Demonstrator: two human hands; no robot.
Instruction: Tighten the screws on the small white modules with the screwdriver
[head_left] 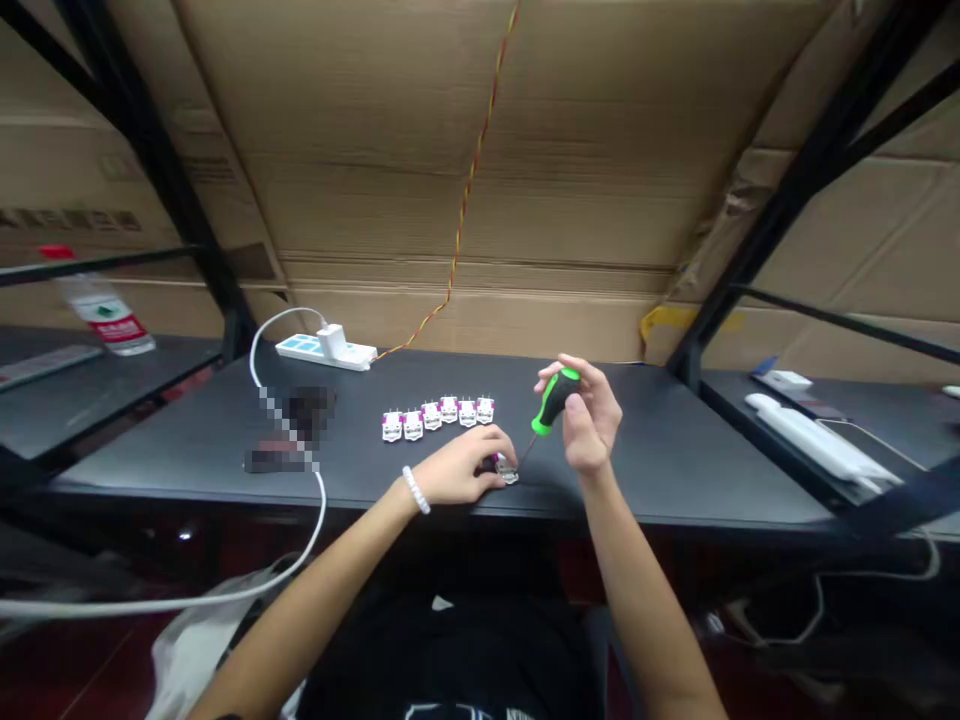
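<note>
My left hand [474, 465], with a white beaded bracelet [416, 490] on its wrist, pinches a small white and purple part [508, 470] against the dark tabletop near its front edge. My right hand [592, 420] is closed around a green and black screwdriver [556, 400]. The screwdriver tilts down to the left, and its thin shaft reaches the part; whether the tip sits in a screw is too small to tell. Just beyond my left hand, several similar white and purple parts [431, 416] stand in a row.
A white power strip [300, 348] with a plugged-in charger [331, 342] lies at the back left. Its white cable [324, 500] runs over the front edge. Black metal frame posts [686, 350] flank the table [675, 470], and a cardboard wall [562, 320] closes the back.
</note>
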